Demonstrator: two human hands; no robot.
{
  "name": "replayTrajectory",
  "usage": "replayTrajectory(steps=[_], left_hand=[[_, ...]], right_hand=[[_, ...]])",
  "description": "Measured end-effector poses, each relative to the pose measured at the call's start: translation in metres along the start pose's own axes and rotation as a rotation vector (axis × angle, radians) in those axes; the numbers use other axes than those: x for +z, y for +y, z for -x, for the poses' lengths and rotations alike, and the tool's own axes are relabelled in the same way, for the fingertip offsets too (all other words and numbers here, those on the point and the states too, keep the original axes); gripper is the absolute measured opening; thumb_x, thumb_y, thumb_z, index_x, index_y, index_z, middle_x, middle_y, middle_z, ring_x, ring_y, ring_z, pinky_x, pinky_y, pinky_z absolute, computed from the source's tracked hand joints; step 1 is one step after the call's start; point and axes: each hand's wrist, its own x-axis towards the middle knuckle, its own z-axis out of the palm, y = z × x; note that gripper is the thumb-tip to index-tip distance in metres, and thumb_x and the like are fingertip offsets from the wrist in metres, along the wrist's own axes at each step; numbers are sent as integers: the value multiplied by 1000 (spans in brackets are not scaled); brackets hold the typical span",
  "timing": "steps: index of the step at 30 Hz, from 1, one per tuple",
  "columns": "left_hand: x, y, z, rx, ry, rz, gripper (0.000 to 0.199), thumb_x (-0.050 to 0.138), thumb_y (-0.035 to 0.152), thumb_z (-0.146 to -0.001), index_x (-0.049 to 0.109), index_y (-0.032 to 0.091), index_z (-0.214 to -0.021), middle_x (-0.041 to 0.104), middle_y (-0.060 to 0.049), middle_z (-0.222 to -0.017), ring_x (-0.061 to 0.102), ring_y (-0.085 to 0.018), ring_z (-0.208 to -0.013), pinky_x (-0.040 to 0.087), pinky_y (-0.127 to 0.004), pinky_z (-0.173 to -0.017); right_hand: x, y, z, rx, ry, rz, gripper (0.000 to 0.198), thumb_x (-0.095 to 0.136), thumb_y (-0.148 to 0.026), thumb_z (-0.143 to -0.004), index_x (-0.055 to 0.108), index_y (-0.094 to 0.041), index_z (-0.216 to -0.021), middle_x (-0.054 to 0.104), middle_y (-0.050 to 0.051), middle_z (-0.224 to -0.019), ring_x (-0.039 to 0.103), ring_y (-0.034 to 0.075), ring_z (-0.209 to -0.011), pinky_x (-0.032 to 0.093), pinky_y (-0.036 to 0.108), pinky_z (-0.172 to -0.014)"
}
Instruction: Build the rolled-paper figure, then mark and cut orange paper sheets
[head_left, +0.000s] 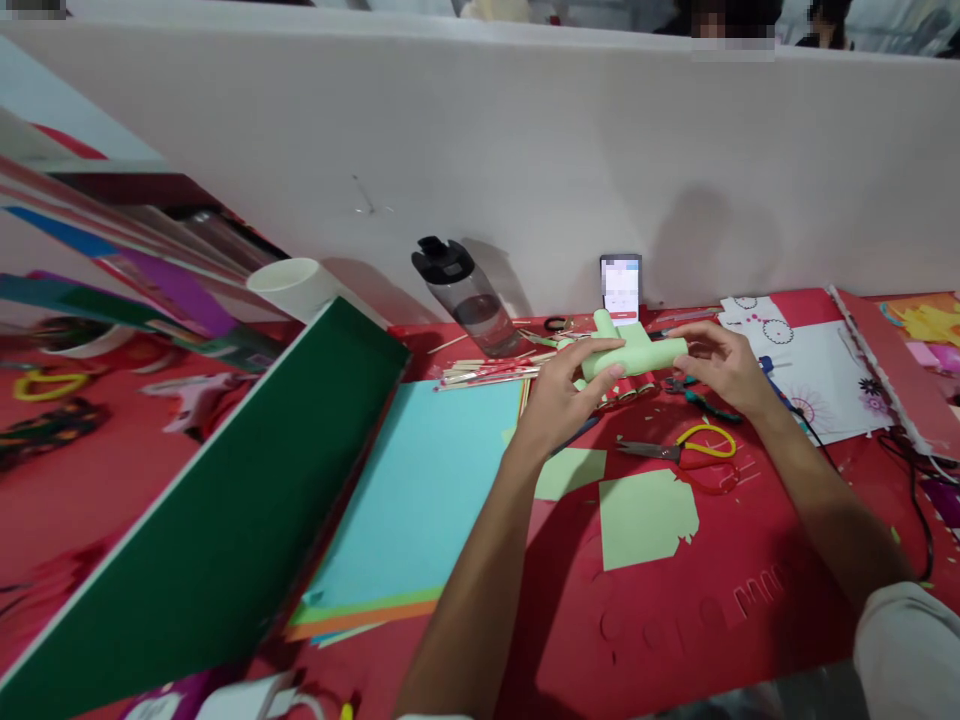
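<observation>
1 red counter [795, 600]. Clock pos rel. to roll: 1 green board [225, 500] @ 8; 1 stack of colored sheets [409, 480], blue on top, @ 8; 1 bottle [476, 305] @ 10; 2 pale-green scraps [643, 520] @ 6–7; 1 pr scissors [673, 452] @ 5. 1 pale-green roll [636, 358], btwn both hands: L hand [566, 392] fingers grasping 9 o'clock end, R hand [724, 365] fingers pinching 3 o'clock end.

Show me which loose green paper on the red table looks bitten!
The lower green piece, just below the scissors in this view: its right edge is jagged, while the other piece shows only straight edges.
</observation>
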Motion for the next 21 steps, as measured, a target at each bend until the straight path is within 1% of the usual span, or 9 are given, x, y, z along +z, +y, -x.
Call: replayTrajectory(steps=[4,5,7,10,14,18,21], left_hand=[[0,-1,0,60,-18,29,37,75,41,-93,71,28,-127,73,-9,-133,66,-27,-123,51,-42,-102],[1,-2,0,78,-23,25,37,76,40,-93,71,28,-127,73,-9,-133,65,-27,-123,51,-43,-104],[1,-3,-1,83,-19,19,34,75,38,-94,72,28,-126,74,-9,-129,66,-26,-120,52,-42,-101],[2,-5,0,33,4,45,31,73,37,-95,73,25,-123,74,-10,-126,68,-25,-115,54,-39,-94],[2,-5,0,-39,25,79,33,73,41,-94,73,23,-122,74,-10,-127,70,-25,-111,55,-38,-94],[1,-4,0,-45,20,85,35,72,43,-94,71,24,-123,73,-10,-130,70,-24,-109,56,-37,-91],[0,-5,0,1,11,65,37,75,43,-92,70,25,-124,72,-10,-133,68,-25,-115,55,-38,-95]], right_hand=[[1,0,-1,28,33,-20,38,86,-50,-82,76,-27,-111,78,4,-108,75,21,-87,67,45,-85],[1,0,-1,37,35,-32,38,86,-51,-82,76,-27,-110,78,4,-108,75,22,-88,67,45,-84],[1,0,-2,44,28,-52,40,86,-51,-81,76,-26,-110,79,4,-108,75,22,-92,67,45,-85],[0,0,-2,35,17,-33,41,87,-48,-80,76,-27,-113,79,5,-112,75,23,-97,64,47,-93],[-1,-1,-1,15,14,27,41,88,-43,-81,75,-29,-117,77,5,-121,73,23,-104,60,51,-102],[-1,1,-1,17,13,34,41,88,-44,-80,75,-28,-116,77,5,-115,73,24,-104,59,50,-102],[-1,4,-2,50,12,22,44,90,-47,-77,75,-27,-113,78,5,-107,74,24,-99,61,50,-99]])
